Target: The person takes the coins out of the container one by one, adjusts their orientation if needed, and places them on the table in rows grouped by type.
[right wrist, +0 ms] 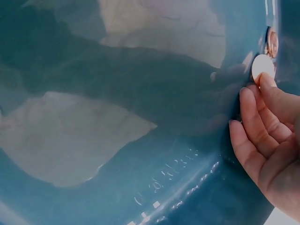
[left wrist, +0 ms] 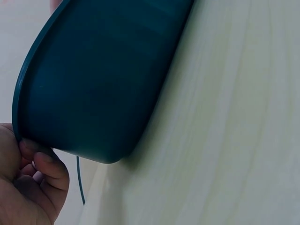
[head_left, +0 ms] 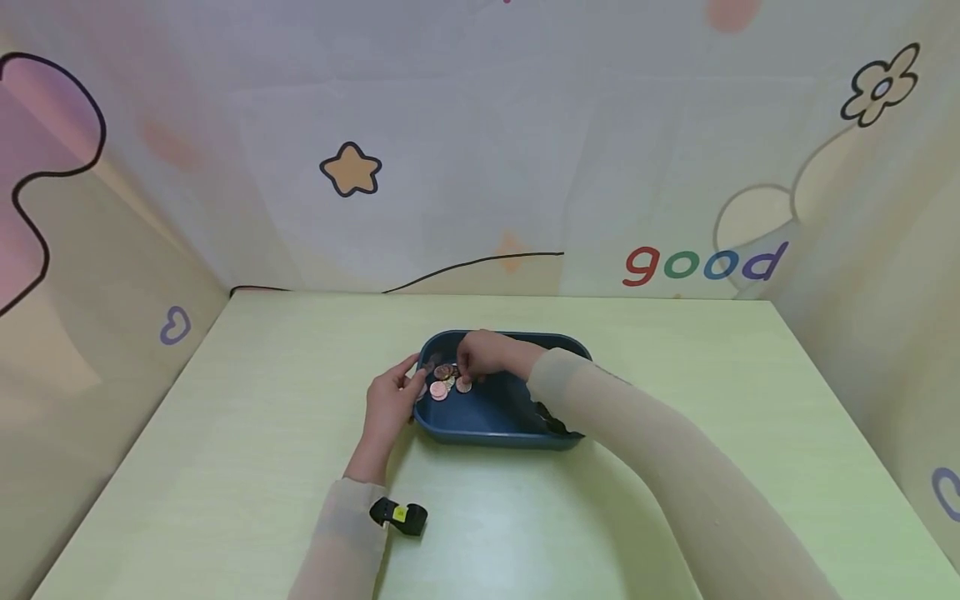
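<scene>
A dark blue rectangular tray (head_left: 483, 417) stands on the table. My left hand (head_left: 388, 402) grips its left rim; in the left wrist view the fingers of that hand (left wrist: 40, 180) curl at the tray's corner (left wrist: 93, 84). My right hand (head_left: 483, 353) reaches inside, near the left end. A coin (right wrist: 261, 66), bright and round, is pinched between its thumb and fingers (right wrist: 253, 117). Several copper and silver coins (head_left: 438, 390) lie together at the tray's left end, partly behind the right hand. Another copper coin (right wrist: 273, 42) shows just past the pinched one.
The pale green table (head_left: 247, 450) extends around the tray. A printed cloth (head_left: 465, 167) hangs behind and at both sides. A black wrist camera (head_left: 399, 515) is strapped on the left sleeve. The right sleeve (head_left: 660, 450) crosses over the tray's right part, and a black object (head_left: 551, 419) shows beside it.
</scene>
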Action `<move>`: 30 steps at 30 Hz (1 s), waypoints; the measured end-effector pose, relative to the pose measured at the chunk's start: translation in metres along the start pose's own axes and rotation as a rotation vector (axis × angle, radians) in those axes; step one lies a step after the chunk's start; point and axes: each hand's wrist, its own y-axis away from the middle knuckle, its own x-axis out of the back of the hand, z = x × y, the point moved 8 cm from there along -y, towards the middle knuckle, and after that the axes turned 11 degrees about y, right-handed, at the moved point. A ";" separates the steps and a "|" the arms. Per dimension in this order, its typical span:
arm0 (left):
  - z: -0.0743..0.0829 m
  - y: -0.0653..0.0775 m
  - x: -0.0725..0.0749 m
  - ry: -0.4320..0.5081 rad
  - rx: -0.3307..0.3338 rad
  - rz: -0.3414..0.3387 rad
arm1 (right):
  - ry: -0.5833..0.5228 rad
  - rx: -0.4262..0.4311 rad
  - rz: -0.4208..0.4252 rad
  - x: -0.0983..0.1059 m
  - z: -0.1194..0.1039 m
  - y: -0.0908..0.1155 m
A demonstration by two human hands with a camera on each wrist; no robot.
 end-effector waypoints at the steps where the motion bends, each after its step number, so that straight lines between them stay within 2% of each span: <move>1: 0.000 0.000 0.000 0.000 0.003 -0.002 | -0.003 0.006 -0.002 0.000 0.000 0.000; 13: -0.003 0.001 -0.003 0.003 0.055 -0.013 | -0.034 0.015 -0.026 0.001 0.002 0.000; 20: -0.003 0.001 -0.002 0.033 0.042 -0.011 | -0.046 0.029 -0.018 0.005 0.000 0.003; 26: 0.000 0.000 -0.002 0.053 0.009 -0.026 | -0.059 0.053 0.016 0.017 -0.003 0.011; 30: -0.002 0.001 -0.002 0.063 0.013 -0.032 | -0.066 0.077 0.046 0.027 -0.005 0.017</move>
